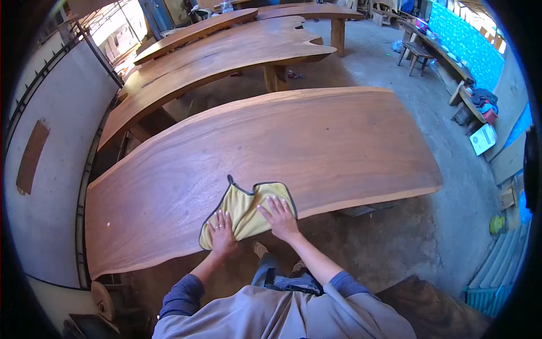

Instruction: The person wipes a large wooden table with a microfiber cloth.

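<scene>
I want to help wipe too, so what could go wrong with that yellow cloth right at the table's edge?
1. The yellow dark-edged cloth lies at the near edge of the long brown wooden slab table; it might slide off onto the dusty concrete floor.
2. The left hand and right hand press flat beside that uneven edge, so a splinter seems possible.

A cloth (248,210) lies on the near edge of a slab table (316,141), under both hands; more slab tables (226,53) stand behind it, a stool (419,55) far right.
</scene>
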`<action>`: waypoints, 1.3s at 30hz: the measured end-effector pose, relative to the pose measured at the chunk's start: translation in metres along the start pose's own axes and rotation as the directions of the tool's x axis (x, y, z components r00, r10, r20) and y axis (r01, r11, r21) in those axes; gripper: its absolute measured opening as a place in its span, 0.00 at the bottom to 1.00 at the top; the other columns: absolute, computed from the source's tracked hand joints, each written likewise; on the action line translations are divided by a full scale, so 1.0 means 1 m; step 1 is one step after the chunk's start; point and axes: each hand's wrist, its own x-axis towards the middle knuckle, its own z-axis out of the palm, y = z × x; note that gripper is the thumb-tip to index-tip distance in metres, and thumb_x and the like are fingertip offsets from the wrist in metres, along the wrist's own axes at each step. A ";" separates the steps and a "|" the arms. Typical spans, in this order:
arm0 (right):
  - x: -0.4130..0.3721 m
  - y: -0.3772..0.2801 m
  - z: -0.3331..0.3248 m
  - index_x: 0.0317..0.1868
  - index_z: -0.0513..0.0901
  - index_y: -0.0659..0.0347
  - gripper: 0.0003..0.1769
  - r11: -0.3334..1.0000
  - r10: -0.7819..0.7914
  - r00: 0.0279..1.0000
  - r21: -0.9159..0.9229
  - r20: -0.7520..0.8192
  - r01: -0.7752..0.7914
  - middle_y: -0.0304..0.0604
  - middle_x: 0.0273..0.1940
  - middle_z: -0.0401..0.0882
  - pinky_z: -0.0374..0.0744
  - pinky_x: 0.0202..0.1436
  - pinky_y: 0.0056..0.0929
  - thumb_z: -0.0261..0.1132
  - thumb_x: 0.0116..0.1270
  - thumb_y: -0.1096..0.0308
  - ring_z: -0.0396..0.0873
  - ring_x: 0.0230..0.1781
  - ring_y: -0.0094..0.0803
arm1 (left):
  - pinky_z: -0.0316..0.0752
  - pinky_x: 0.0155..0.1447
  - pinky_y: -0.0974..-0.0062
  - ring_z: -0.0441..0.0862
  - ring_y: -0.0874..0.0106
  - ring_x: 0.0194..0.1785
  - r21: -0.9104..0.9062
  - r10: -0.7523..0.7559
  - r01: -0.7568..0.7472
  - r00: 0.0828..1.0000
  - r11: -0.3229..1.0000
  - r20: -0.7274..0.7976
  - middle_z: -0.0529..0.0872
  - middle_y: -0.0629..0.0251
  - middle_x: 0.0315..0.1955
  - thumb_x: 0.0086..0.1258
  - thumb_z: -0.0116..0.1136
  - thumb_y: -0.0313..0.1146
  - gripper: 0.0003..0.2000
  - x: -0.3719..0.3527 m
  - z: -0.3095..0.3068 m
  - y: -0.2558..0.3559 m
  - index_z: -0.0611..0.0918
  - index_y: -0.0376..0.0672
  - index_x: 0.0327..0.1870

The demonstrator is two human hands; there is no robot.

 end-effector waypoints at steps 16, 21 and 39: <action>-0.068 0.155 -0.056 0.61 0.67 0.43 0.36 0.928 0.301 0.954 -0.230 -0.005 -0.294 0.51 0.65 0.57 0.55 0.68 0.48 0.59 0.50 0.79 0.54 0.67 0.52 | 0.47 0.67 0.43 0.50 0.54 0.71 0.005 0.274 -0.274 0.960 0.962 -0.054 0.56 0.49 0.67 0.57 0.56 0.39 0.36 0.073 0.016 0.177 0.57 0.38 0.67; -0.078 0.151 -0.058 0.61 0.66 0.46 0.40 0.862 0.433 0.900 -0.316 0.054 -0.396 0.50 0.67 0.51 0.49 0.70 0.49 0.67 0.42 0.74 0.47 0.69 0.51 | 0.37 0.70 0.49 0.41 0.54 0.73 -0.196 0.448 -0.434 0.893 0.879 0.032 0.50 0.48 0.68 0.56 0.40 0.71 0.49 0.098 -0.005 0.186 0.52 0.35 0.68; -0.026 0.140 -0.037 0.67 0.57 0.35 0.33 0.808 0.586 0.801 -0.169 0.122 -0.565 0.50 0.70 0.45 0.41 0.65 0.66 0.49 0.62 0.40 0.39 0.70 0.59 | 0.36 0.68 0.43 0.43 0.52 0.72 -0.169 0.042 -0.048 0.998 0.984 -0.042 0.50 0.51 0.69 0.63 0.42 0.59 0.39 0.196 0.011 0.153 0.53 0.42 0.69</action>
